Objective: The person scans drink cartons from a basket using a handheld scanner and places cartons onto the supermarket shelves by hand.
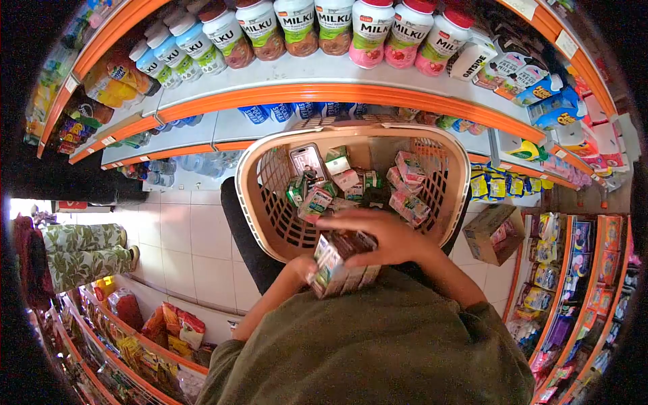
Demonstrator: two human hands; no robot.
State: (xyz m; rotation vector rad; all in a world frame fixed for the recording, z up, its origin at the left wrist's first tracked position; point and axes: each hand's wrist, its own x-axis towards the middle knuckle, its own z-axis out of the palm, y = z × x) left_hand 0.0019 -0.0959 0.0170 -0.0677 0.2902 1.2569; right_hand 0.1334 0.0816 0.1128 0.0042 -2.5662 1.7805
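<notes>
Close to my body, in front of my shirt, is a group of small drink cartons [337, 260] with brown tops and white-and-green sides. My left hand [300, 271] grips their left side. My right hand [385, 237] lies across from the right, its thumb against the cartons and its fingers, smeared by motion, over the top. Just beyond both hands stands a beige plastic basket [254, 219]. Inside it lie several small cartons, including a pink-and-green carton [314, 204] and another pink carton [409, 206]. A phone [308, 162] leans at the basket's back left.
Orange-edged shelves [283, 94] curve across the back, bearing milk bottles [297, 30] and other drinks. A cardboard box [494, 235] sits on the floor at right. Snack racks [540, 290] flank both sides. At left, a person's patterned trousers [88, 253] show near the tiled floor [179, 233].
</notes>
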